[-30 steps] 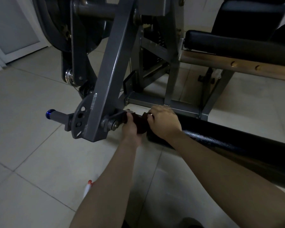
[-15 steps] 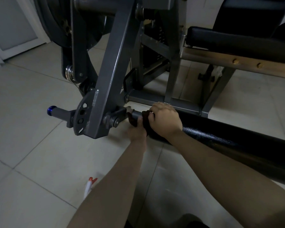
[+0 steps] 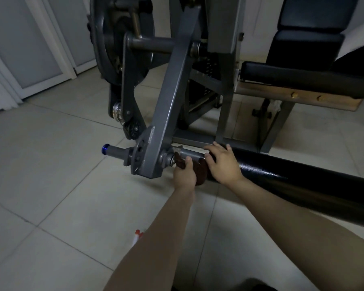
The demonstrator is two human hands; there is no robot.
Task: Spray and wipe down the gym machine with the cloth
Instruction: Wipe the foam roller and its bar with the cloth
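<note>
The grey gym machine [image 3: 170,106] stands ahead, its slanted arm ending at a pivot beside a long black roller pad [image 3: 292,181]. A dark brown cloth [image 3: 200,170] is wrapped on the short grey bar between the pivot and the pad. My left hand [image 3: 184,175] grips the cloth from below, thumb over its top. My right hand [image 3: 224,162] rests on the end of the black pad with fingers spread, fingertips touching the bar beside the cloth. A spray bottle's white and red nozzle [image 3: 137,236] peeks out on the floor, mostly hidden behind my left forearm.
A blue-capped peg [image 3: 114,150] sticks out left of the pivot. A black padded seat [image 3: 307,76] on a wooden board sits at the right. A weight wheel [image 3: 122,43] rises behind. Pale floor tiles [image 3: 51,175] spread to the left, and white doors [image 3: 29,43] stand at the far left.
My right hand has opened and spread onto the pad's end, uncovering the grey bar. My left hand has shifted its grip on the cloth under the bar. The view has tilted up.
</note>
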